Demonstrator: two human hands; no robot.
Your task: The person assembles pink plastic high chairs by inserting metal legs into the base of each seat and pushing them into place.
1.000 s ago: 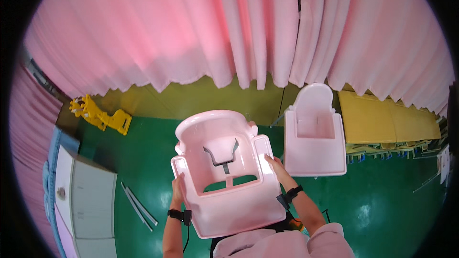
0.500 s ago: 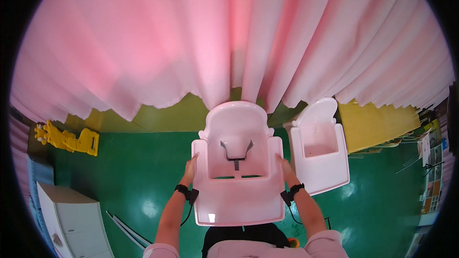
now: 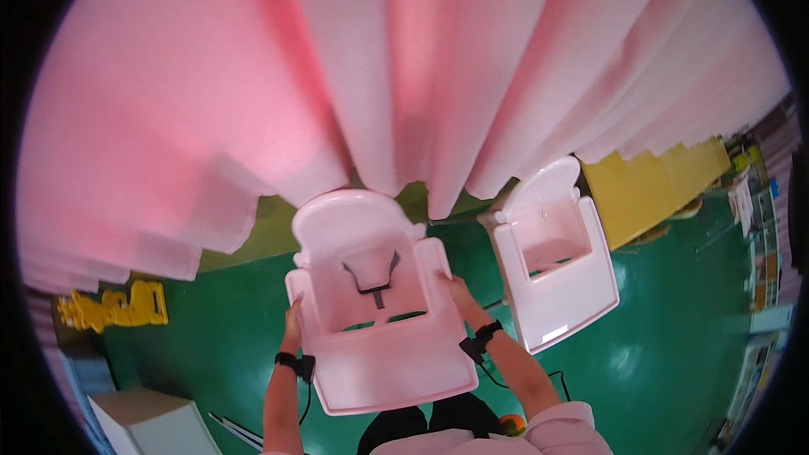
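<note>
I have the pink high chair (image 3: 388, 375) between my two hands, just below and left of the middle of the frame, its tray toward me and its rounded back toward the curtain (image 3: 194, 84) that fills the top. My left hand (image 3: 292, 326) grips the tray's left edge and my right hand (image 3: 456, 291) grips the right edge, each thumb near the rim; the other fingers are mostly hidden, so I cannot tell how far they curl underneath

As far as it shows, the seat, back and tray are joined as one body, and the dark harness (image 3: 372, 290) lies in the seat. I have not let go of either side. I see no legs below the chair, so I cannot tell whether they are fitted or whether it rests on the floor (image 3: 227, 333)

A second pink high chair (image 3: 569, 307) sits right of centre, apart from my grip, with its tray on. Beyond it, toward the right, is a yellow table (image 3: 645, 194). Pale tubes (image 3: 236, 431) lie loose at the lower left beside a white cabinet (image 3: 168, 431), and a yellow toy (image 3: 126, 307) lies at the left
</note>
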